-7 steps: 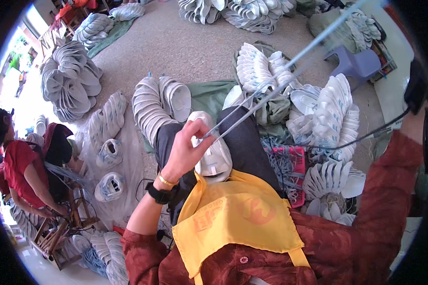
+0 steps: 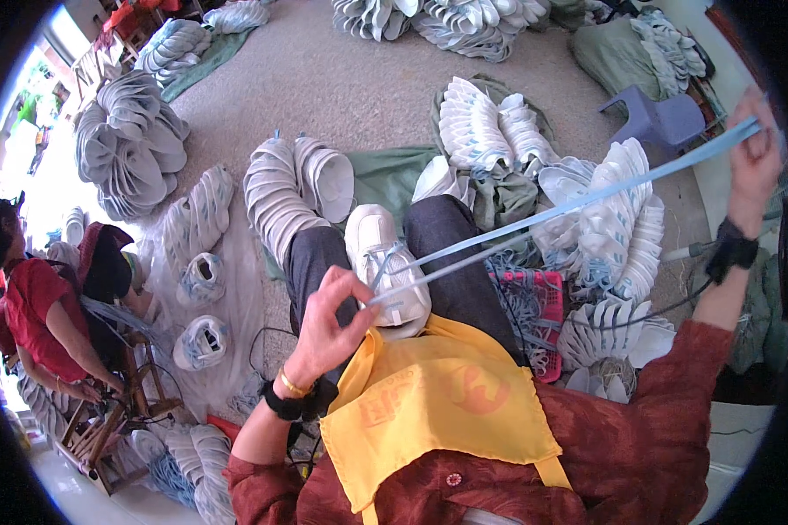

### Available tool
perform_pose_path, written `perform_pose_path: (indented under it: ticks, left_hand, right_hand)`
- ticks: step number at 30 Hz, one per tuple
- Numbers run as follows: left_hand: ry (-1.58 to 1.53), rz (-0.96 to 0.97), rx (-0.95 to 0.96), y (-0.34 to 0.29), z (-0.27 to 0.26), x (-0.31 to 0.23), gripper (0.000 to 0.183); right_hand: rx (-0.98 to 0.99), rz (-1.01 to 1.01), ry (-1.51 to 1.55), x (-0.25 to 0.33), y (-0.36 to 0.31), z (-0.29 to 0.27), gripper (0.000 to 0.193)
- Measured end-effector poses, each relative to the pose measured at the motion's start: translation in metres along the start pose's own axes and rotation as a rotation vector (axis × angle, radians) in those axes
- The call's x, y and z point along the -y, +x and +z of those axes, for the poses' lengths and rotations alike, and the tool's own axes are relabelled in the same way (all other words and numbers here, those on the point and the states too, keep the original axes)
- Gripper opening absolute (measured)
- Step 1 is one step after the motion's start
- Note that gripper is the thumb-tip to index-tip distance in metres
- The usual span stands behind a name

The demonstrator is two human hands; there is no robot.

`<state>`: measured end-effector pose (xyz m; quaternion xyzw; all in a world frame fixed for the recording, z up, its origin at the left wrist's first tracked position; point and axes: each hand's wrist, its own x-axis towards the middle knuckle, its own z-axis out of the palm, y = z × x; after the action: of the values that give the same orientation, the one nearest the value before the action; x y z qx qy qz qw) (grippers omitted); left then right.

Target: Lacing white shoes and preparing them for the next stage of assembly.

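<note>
A white shoe (image 2: 381, 241) rests between my thighs with its toe pointing away from me. From its eyelets a pale blue shoelace (image 2: 587, 199) runs taut in two strands to the far right. My right hand (image 2: 755, 157) is raised there, arm stretched out, with its fingers closed on the lace. Close beside the shoe's left side, my left hand (image 2: 333, 319) pinches the lace between thumb and fingertips near the eyelets. A yellow apron (image 2: 438, 394) covers my lap just behind the shoe.
A pink basket (image 2: 552, 328) of blue laces stands right of my thigh. Stacked white shoe uppers (image 2: 276, 197) lie ahead, with more uppers (image 2: 617, 214) on the right. Two laced shoes (image 2: 203, 341) sit on plastic at left. A person in red (image 2: 48, 306) works far left; a purple stool (image 2: 661, 118) stands far right.
My right hand has swung forward and up at the right, drawing the lace lower and tauter. My left hand has shifted down and slightly left, uncovering the shoe's toe and laced front.
</note>
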<state>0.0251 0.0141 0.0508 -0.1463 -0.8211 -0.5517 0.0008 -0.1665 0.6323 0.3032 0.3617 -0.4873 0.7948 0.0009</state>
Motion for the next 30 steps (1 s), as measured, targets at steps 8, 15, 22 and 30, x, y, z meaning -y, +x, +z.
perform_pose_path:
  ticks: [8, 15, 22, 30]
  left_hand:
    - [-0.156, -0.050, 0.121, -0.041, -0.026, -0.001, 0.011]
    - [-0.474, -0.241, 0.120, -0.064, -0.061, -0.040, 0.010]
    - [-0.675, -0.209, -0.195, -0.102, -0.111, -0.050, 0.017]
    - [-0.086, -0.875, -0.164, -0.150, -0.155, -0.033, 0.010]
  right_hand:
    - [-0.211, 0.589, -0.840, -0.273, -0.113, 0.178, 0.025]
    - [0.311, 0.468, -0.866, -0.364, -0.133, 0.269, 0.017]
    - [0.403, 0.386, -0.960, -0.365, -0.138, 0.258, 0.012]
    - [0.280, 0.541, -0.815, -0.364, -0.113, 0.268, 0.015]
